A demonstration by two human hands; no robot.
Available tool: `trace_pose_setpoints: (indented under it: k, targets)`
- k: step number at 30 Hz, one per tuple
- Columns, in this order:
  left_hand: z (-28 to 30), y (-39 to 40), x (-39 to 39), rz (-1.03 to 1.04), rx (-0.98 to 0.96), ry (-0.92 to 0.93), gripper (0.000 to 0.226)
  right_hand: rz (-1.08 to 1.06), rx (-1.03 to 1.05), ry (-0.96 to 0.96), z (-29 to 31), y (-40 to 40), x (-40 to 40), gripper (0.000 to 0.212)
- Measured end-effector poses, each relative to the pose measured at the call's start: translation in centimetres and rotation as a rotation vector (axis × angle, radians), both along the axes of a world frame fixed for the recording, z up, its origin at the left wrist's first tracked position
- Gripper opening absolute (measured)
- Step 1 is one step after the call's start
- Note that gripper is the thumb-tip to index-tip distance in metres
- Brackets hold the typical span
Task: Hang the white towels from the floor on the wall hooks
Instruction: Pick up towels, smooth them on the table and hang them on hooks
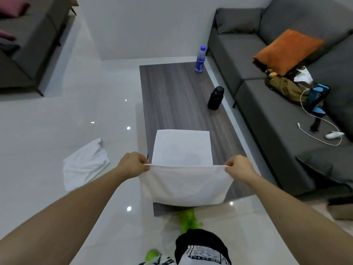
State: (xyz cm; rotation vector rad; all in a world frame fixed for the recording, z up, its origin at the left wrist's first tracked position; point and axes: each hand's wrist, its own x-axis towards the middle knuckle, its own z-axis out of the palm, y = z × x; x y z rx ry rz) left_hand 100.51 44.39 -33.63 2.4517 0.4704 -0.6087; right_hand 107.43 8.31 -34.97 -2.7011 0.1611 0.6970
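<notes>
I hold a white towel [186,185] stretched between both hands over the near end of the wooden coffee table [168,96]. My left hand [133,164] pinches its top left corner and my right hand [238,169] pinches the top right corner; the cloth hangs down toward me. Just beyond it a second white towel [182,148] lies flat on the table. A third white towel [85,163] lies crumpled on the glossy floor to the left. No wall hooks are in view.
A blue-capped water bottle [200,59] and a black bottle [215,98] stand on the table's right side. A grey sofa [267,115] with an orange cushion [288,51], bags and a white cable runs along the right. Another sofa [28,44] stands far left.
</notes>
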Motion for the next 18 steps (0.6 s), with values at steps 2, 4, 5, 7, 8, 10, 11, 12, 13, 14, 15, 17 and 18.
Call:
trace_pose_setpoints:
  k: [2, 4, 5, 7, 8, 10, 11, 12, 13, 14, 15, 17, 18]
  targets:
    - [-0.4, 0.2, 1.7, 0.016, 0.015, -0.021, 0.011, 0.009, 0.015, -0.010, -0.3, 0.2, 1.9, 0.012]
    - [-0.9, 0.5, 4.1, 0.040, 0.018, -0.051, 0.009, 0.011, 0.032, -0.007, -0.9, 0.5, 4.5, 0.012]
    - [-1.2, 0.5, 5.4, 0.062, 0.017, -0.067, 0.009, 0.014, 0.034, -0.009, -1.2, 0.7, 5.9, 0.013]
    - [-1.9, 0.5, 8.4, 0.111, 0.013, -0.088, 0.011, 0.013, 0.030, -0.008, -1.9, 1.0, 9.2, 0.016]
    - [-2.4, 0.3, 10.0, 0.126, 0.018, -0.090, 0.012, 0.003, 0.032, -0.007, -2.3, 1.1, 11.0, 0.017]
    - [-3.4, 0.0, 13.3, 0.137, 0.035, -0.082, 0.014, -0.007, 0.054, -0.003, -3.1, 1.5, 14.4, 0.017]
    - [-4.0, -0.1, 15.0, 0.140, 0.045, -0.083, 0.016, -0.024, 0.074, -0.008, -3.7, 1.7, 16.3, 0.017]
    - [-4.7, -0.2, 16.7, 0.148, 0.058, -0.092, 0.018, -0.050, 0.099, -0.022, -4.4, 1.8, 18.1, 0.017]
    - [-5.5, -0.3, 18.3, 0.165, 0.076, -0.109, 0.021, -0.085, 0.123, -0.040, -5.2, 2.0, 19.7, 0.020]
    - [-6.5, -0.5, 19.6, 0.191, 0.096, -0.132, 0.024, -0.126, 0.145, -0.052, -6.2, 2.0, 21.1, 0.025]
    - [-7.6, -0.8, 20.7, 0.226, 0.106, -0.142, 0.027, -0.167, 0.162, -0.055, -7.3, 2.1, 22.2, 0.032]
    - [-9.8, -1.5, 21.6, 0.288, 0.085, -0.097, 0.032, -0.230, 0.167, -0.040, -9.5, 2.2, 23.3, 0.036]
    - [-11.1, -1.9, 21.5, 0.300, 0.069, -0.044, 0.034, -0.249, 0.164, -0.024, -10.7, 2.1, 23.2, 0.033]
